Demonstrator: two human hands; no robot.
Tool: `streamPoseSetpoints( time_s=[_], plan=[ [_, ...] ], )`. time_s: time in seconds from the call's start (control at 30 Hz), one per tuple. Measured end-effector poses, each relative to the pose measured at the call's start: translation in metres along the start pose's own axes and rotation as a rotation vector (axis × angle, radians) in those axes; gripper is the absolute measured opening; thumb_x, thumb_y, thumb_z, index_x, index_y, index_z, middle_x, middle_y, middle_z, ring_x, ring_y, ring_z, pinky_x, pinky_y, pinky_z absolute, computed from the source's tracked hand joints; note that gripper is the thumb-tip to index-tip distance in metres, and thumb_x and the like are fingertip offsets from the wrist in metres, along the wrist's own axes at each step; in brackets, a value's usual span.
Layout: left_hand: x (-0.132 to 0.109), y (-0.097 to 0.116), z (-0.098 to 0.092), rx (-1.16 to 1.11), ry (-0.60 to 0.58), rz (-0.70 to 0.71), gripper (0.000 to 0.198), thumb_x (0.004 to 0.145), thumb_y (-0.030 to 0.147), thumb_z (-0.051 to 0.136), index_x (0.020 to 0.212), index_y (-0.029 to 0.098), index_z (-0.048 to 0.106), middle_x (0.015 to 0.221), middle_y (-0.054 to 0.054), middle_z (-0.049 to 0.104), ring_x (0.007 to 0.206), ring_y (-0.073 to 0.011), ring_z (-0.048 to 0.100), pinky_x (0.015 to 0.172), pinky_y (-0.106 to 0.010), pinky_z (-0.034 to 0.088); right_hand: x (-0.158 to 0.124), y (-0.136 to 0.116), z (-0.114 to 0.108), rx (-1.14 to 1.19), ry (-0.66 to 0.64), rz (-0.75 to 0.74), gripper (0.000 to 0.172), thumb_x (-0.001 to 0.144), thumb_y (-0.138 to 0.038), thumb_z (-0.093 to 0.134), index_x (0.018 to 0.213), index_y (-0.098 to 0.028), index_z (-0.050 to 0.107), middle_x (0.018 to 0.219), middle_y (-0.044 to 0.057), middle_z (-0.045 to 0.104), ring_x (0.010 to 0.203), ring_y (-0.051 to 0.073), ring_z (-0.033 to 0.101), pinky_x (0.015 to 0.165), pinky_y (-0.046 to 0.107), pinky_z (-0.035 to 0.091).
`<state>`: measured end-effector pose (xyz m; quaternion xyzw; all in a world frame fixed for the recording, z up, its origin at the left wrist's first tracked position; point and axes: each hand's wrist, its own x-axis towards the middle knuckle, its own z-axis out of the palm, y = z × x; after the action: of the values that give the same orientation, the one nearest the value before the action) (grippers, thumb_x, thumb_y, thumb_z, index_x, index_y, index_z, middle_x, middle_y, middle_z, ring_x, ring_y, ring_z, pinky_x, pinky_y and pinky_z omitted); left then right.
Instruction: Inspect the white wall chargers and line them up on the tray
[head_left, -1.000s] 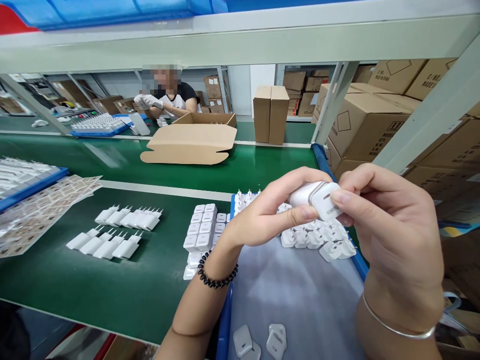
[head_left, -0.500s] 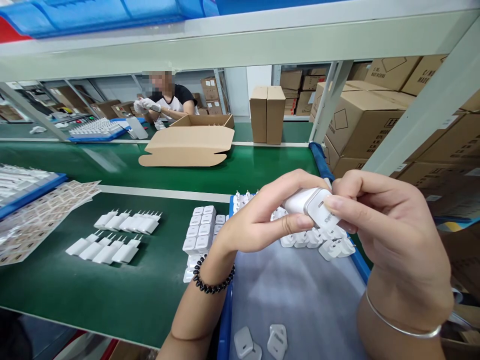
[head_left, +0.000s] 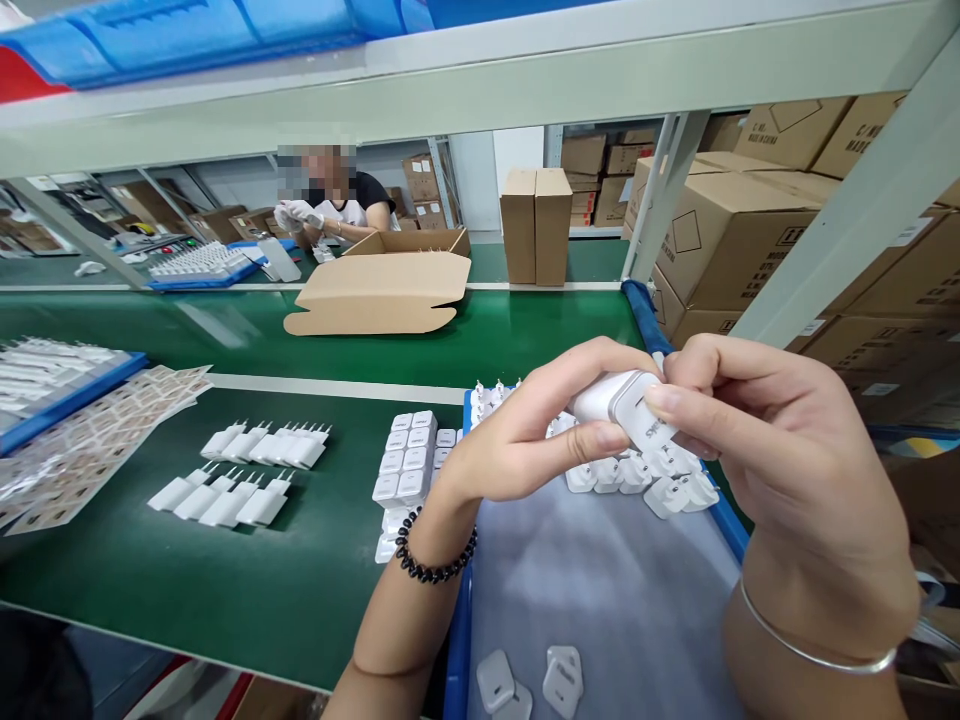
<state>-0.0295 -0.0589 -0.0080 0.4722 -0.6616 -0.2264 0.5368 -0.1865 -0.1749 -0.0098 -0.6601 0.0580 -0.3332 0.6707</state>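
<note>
A white charger (head_left: 622, 402) with a port slot and grey lettering on its end face is held up over the blue tray (head_left: 459, 640). My left hand (head_left: 510, 450) grips its body between thumb and fingers. At the charger's right edge, my right hand (head_left: 787, 450) pinches with thumb and bent forefinger; whether a thin film is between them is hidden. Beneath the hands, several white chargers with plug pins (head_left: 679, 492) stand at the tray's far end. A few loose white chargers (head_left: 562, 680) lie near its front on a grey sheet (head_left: 600, 580).
White chargers (head_left: 405, 460) are stacked left of the tray. More lie in two rows (head_left: 225, 498) on the green bench (head_left: 90, 560), beside sticker sheets (head_left: 112, 440). Across the bench a co-worker in white gloves (head_left: 300, 213) sits behind an open carton (head_left: 382, 290). A shelf beam (head_left: 450, 95) crosses above.
The view has shifted slightly, so the bench items sit a little farther right. Both hands keep their hold on the charger, which is turned a little.
</note>
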Motion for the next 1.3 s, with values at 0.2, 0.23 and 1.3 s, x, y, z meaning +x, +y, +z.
streamPoseSetpoints(
  time_s=[0.2,0.23,1.3],
  plan=[
    [0.002,-0.002,0.001,-0.033,0.011,-0.045,0.038,0.095,0.048,0.063,0.117,0.016,0.062,0.111,-0.01,0.066,0.103,-0.0283,0.065,0.089,-0.039,0.055,-0.001,0.004,0.001,-0.096,0.067,-0.03,0.042,0.094,-0.031,0.076,0.064,-0.02,0.05,0.058,-0.005,0.035,0.055,0.01,0.032,0.049,0.027,0.025],
    [0.003,-0.003,0.0,-0.037,0.007,-0.049,0.038,0.096,0.048,0.062,0.117,0.016,0.062,0.111,-0.01,0.066,0.101,-0.0274,0.064,0.088,-0.038,0.055,-0.001,0.004,0.002,-0.118,0.081,-0.042,0.042,0.094,-0.031,0.075,0.064,-0.02,0.049,0.059,-0.004,0.034,0.056,0.01,0.032,0.049,0.027,0.025],
    [0.007,-0.018,0.004,-0.156,0.063,-0.044,0.034,0.092,0.046,0.063,0.111,0.019,0.066,0.098,-0.004,0.066,0.083,-0.0187,0.064,0.07,-0.029,0.053,-0.002,-0.002,0.009,-0.39,0.156,-0.211,0.04,0.095,-0.019,0.072,0.066,-0.02,0.045,0.062,-0.003,0.031,0.057,0.011,0.03,0.051,0.032,0.021]
  ],
)
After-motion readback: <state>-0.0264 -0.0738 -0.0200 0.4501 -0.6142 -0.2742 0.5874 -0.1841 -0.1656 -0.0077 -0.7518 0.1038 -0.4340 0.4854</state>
